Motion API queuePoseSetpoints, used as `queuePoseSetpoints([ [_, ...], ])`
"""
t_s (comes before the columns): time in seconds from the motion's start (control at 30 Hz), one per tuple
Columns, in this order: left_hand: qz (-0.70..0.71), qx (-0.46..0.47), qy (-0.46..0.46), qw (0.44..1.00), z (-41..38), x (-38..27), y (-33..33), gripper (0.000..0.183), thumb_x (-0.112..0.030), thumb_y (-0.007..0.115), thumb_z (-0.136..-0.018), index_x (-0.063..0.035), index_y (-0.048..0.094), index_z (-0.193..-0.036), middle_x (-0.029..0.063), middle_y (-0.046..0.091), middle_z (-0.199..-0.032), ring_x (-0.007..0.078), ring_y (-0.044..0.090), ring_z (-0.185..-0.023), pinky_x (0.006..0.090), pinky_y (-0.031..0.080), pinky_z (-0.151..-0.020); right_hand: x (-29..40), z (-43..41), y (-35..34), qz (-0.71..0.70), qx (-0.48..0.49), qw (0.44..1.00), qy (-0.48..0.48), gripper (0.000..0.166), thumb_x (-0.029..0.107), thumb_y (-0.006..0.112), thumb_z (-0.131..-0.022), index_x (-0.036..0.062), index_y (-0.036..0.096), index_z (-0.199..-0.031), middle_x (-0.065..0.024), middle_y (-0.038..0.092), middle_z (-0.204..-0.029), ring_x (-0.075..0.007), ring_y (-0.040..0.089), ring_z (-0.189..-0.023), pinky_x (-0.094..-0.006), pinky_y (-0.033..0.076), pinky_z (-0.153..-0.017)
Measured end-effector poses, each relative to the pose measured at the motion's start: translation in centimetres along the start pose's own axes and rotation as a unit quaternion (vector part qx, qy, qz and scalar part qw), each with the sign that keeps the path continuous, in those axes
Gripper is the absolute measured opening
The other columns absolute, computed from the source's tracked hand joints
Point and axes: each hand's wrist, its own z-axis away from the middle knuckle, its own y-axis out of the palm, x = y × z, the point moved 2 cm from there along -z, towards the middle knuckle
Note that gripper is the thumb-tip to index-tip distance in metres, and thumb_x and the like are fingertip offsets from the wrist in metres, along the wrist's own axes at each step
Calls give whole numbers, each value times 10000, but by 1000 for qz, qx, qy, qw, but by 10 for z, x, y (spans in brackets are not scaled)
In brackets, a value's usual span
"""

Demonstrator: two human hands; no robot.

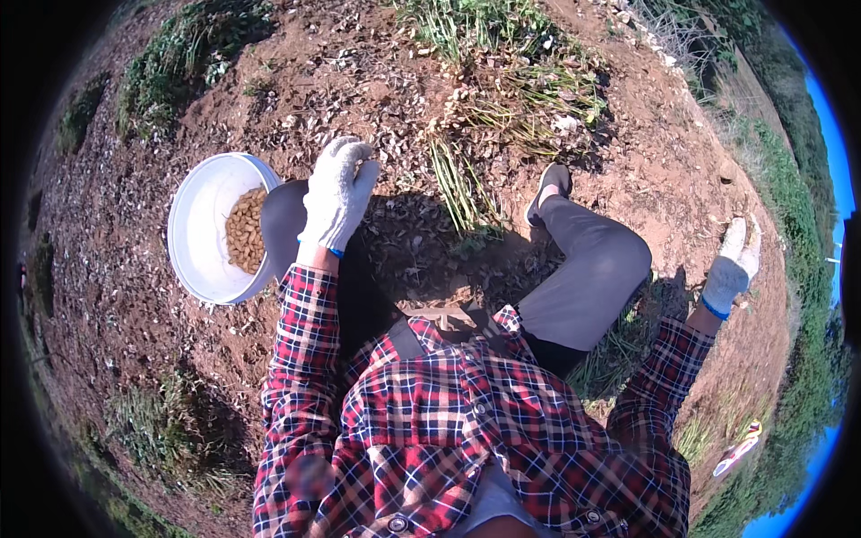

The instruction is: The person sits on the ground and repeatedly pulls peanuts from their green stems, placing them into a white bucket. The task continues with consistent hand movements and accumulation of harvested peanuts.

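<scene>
My left hand (pixel 340 191), in a white knitted glove, is just above my left knee (pixel 282 218). Its thumb and forefinger are apart with nothing visible between them, though the palm is hidden. Beside that knee stands a white plastic bucket (pixel 195 228), holding a layer of unshelled peanuts (pixel 245 232) on one side. Out to the far right is my right hand (pixel 730 265), gloved the same way, with its fingers stretched over the soil. A thin pale strand shows at its fingertips; whether it is gripped cannot be seen. Cut green stalks (pixel 454 181) lie between my legs.
Uprooted plants with peanuts (pixel 531 104) lie ahead of my right shoe (pixel 555 185). Leafy heaps (pixel 192 57) sit at upper left and lower left (pixel 168 430). Dry leaves litter the reddish soil (pixel 646 168). A colourful object (pixel 738 449) lies at lower right, near the green bank (pixel 787 195).
</scene>
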Motion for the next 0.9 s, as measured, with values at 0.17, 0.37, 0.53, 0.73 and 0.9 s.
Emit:
queuePoseSetpoints([
  [0.17,17,-20,-7,1000,4,4,0,164,-119,697,-869,-49,671,-1014,123,667,-1088,308,660,-997,373,541,-830,8,36,-6,373,424,819,103,612,534,569,-918,116,584,-1365,-240,630,-1288,-403,605,-1183,-442,463,-1005],
  [0.37,34,23,-42,998,6,2,-5,213,-86,685,-912,-11,668,-1110,107,627,-1207,182,652,-975,291,542,-832,108,39,83,100,294,941,-132,492,403,656,-932,45,646,-1270,-191,663,-1245,-349,630,-1153,-385,490,-996],
  [0.53,87,43,-76,992,0,-11,-2,208,-57,678,-910,-1,664,-1110,105,628,-1214,172,637,-1011,284,529,-859,174,88,232,-16,455,885,-103,523,499,625,-900,59,663,-1180,-214,684,-1150,-380,655,-1063,-432,510,-926],
  [0.73,68,63,-103,990,8,-35,-11,203,-82,690,-899,-22,669,-1092,115,639,-1176,209,690,-967,300,565,-800,98,247,338,117,652,744,81,824,565,718,-788,-16,537,-1344,-287,577,-1342,-408,559,-1269,-441,455,-1057],
  [0.9,70,100,-131,984,10,-46,-19,247,-20,688,-884,-15,660,-1129,101,622,-1216,174,633,-1029,281,521,-877,72,324,329,145,679,714,92,1058,488,800,-716,-50,324,-1493,-338,394,-1482,-421,519,-1300,-411,437,-1090],
])
